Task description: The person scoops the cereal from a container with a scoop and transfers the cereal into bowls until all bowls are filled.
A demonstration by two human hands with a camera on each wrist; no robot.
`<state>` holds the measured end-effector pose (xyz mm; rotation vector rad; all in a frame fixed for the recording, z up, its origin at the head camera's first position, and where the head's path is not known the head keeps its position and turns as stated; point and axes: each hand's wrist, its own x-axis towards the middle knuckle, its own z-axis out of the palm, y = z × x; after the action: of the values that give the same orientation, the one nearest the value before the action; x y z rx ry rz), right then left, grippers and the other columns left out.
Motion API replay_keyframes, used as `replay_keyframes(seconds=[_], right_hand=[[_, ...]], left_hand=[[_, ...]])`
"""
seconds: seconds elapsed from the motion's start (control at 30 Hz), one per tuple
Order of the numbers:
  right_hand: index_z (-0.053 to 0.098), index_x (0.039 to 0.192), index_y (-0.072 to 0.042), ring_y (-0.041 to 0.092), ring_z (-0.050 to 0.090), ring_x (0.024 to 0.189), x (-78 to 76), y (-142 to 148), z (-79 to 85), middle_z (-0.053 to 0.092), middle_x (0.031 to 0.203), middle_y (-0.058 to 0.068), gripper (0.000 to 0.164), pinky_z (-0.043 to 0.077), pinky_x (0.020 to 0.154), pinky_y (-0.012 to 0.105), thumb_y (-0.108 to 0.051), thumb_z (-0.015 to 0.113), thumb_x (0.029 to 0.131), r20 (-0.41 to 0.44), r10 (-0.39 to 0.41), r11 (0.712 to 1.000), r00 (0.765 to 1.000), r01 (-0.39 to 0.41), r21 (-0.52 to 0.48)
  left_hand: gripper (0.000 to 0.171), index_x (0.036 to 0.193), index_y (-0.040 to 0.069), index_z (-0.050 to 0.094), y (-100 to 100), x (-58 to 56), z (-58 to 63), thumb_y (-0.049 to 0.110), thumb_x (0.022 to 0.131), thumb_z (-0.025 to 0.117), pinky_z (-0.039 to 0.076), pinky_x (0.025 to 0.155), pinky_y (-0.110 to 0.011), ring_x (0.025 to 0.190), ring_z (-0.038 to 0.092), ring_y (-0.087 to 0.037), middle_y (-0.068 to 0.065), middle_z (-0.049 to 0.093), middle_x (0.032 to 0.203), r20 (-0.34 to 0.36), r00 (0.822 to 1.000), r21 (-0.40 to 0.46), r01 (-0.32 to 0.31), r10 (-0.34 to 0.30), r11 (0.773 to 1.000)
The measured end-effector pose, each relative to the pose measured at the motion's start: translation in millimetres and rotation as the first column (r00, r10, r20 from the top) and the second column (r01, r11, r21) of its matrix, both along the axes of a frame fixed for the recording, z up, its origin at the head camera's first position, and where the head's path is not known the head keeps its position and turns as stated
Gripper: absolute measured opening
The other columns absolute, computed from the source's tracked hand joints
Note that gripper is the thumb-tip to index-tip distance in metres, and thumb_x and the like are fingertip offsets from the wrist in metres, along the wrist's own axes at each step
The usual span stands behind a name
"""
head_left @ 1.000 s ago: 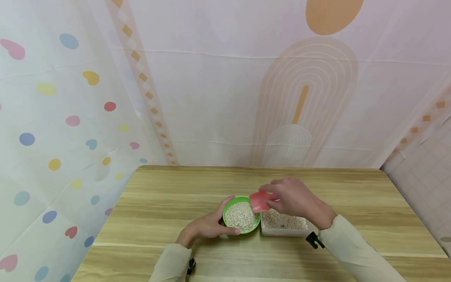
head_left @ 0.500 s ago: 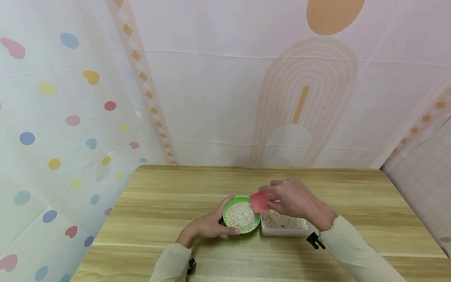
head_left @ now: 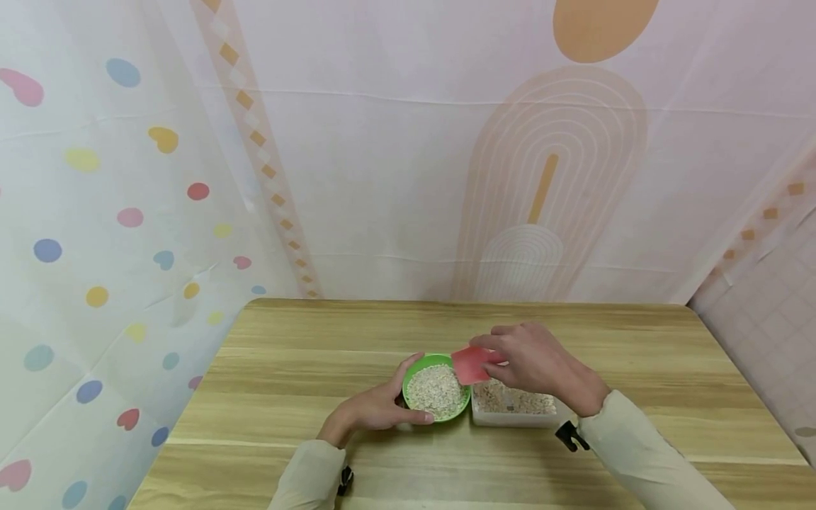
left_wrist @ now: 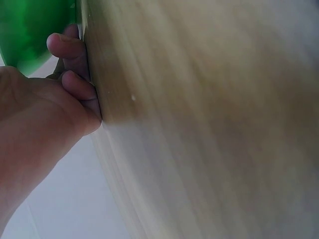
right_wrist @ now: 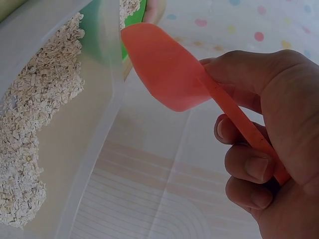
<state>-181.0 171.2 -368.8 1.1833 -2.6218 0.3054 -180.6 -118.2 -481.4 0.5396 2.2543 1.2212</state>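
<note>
My left hand (head_left: 376, 409) holds a green bowl (head_left: 414, 370) from its left side, thumb along the near rim. Pale oat flakes (head_left: 435, 392) fill much of that bowl. In the left wrist view the lower fingers (left_wrist: 70, 47) are bent near the table, beside a blurred part of the bowl. A red scoop (right_wrist: 164, 67) is gripped by its handle in my right hand (right_wrist: 294, 114). Its blade tilts over the bowl's right edge, and no oats show on the side in view. Right of the bowl stands a translucent box (head_left: 516, 419) with more oats (right_wrist: 50, 94) inside.
Bowl and box stand side by side on a wood-grain table (head_left: 306, 333). A patterned cloth wall (head_left: 382, 177) rises behind the table's far edge. Another cloth with coloured dots hangs at the left. Black clips (head_left: 571, 435) show near both sleeve cuffs.
</note>
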Motion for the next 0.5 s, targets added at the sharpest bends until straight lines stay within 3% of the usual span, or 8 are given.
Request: replay_keyframes(seconds=[0.5], right_hand=[[0.076,0.106,-0.015,0.0,0.03,0.05,-0.8,0.8,-3.5,0.061,0.071,-0.007,0.027,0.029,0.044,0.016,-0.013,0.077,0.079,-0.018,0.008,1.0,1.0,-0.009,-0.029]], left_hand=[[0.107,0.159,0.032,0.001,-1.2,-0.2,0.5,0.044,0.084,0.078,0.025,0.114,-0.06,0.144,0.026,-0.034,-0.018,0.024,0.159,-0.003,1.0,0.017,0.013,-0.013,1.0]])
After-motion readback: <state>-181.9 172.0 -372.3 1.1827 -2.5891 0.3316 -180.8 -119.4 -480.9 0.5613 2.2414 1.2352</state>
